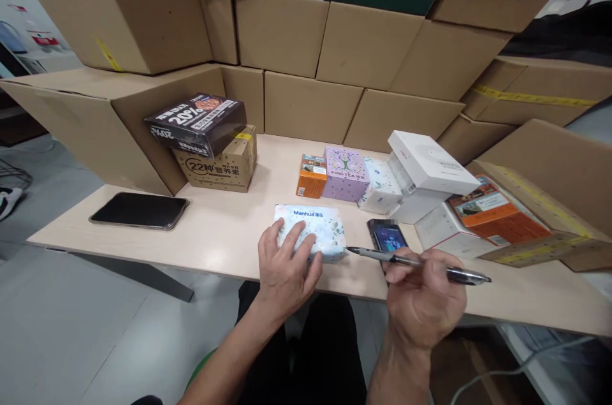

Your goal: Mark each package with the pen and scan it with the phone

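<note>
The left hand lies over the soft Manhua pack, its fingers spread with clear gaps between them, the fingertips touching the top and the thumb reaching along the near edge. The pack sits on the table right under these fingers, its printed name showing just beyond them.

The right hand is turned palm up, its fingers curled in and pinching a pen against the thumb. The pointed end sticks out left of the fingers to the pack's right edge; whether it touches, I cannot tell. The clip end juts out to their right.

Just past the right fingertips lies a small device with a lit screen. Farther beyond the left fingers stand an orange box, a lilac tea box and a white floral pack, side by side. Well to the left of the left fingers rests a dark phone.
</note>
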A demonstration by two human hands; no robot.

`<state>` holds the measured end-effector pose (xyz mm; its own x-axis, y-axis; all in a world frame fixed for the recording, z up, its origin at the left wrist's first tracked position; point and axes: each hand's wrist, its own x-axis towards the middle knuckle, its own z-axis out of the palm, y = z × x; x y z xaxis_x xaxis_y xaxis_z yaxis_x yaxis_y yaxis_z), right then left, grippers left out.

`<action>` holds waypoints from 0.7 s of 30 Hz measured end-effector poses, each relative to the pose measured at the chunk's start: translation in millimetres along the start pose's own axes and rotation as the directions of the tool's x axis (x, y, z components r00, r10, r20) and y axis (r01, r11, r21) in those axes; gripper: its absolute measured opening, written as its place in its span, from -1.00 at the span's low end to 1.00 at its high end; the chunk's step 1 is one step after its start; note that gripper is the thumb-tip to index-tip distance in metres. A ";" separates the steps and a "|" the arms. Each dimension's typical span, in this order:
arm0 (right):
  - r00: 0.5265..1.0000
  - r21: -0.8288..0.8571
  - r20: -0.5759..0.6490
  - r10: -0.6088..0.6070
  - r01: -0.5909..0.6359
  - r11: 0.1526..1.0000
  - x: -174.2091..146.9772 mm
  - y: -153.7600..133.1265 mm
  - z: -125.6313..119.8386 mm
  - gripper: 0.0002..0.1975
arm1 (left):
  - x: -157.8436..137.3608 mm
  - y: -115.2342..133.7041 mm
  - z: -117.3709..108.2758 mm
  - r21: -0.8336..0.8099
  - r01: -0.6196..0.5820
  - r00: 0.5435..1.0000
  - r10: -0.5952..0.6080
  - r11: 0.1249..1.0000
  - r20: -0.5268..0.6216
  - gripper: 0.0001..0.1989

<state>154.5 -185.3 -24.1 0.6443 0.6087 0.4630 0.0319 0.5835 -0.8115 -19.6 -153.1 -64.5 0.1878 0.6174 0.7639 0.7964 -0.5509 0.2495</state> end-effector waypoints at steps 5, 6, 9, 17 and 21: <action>0.994 0.005 0.028 0.102 -0.102 0.995 6.1 -0.9 19.2 -0.76 | 0.5 0.9 3.8 0.005 0.000 1.000 0.000 1.000 0.002 -0.75; 0.992 -0.013 0.044 0.116 -0.116 0.993 6.5 1.0 23.2 -0.79 | 0.0 0.2 4.6 0.002 0.001 1.000 -0.001 1.000 0.002 -0.73; 0.982 -0.082 0.128 0.137 -0.127 0.989 6.0 9.8 35.1 -0.79 | -2.6 -2.0 7.4 -0.002 -0.004 1.000 0.004 1.000 -0.004 -0.67; 0.888 -0.288 0.361 0.285 -0.184 0.940 4.5 33.5 53.0 -0.68 | -7.1 -2.8 12.6 0.011 -0.013 1.000 0.014 1.000 -0.020 -0.68; 0.900 -0.467 0.366 0.235 -0.041 0.883 4.7 38.2 53.6 -0.76 | -7.7 -3.4 14.1 0.011 -0.021 0.999 0.022 1.000 -0.026 -0.69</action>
<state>117.8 -131.4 -33.7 0.3079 0.8821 0.3566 0.3587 0.2396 -0.9022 -15.7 -148.1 -79.6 0.1901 0.5905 0.7843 0.7986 -0.5577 0.2263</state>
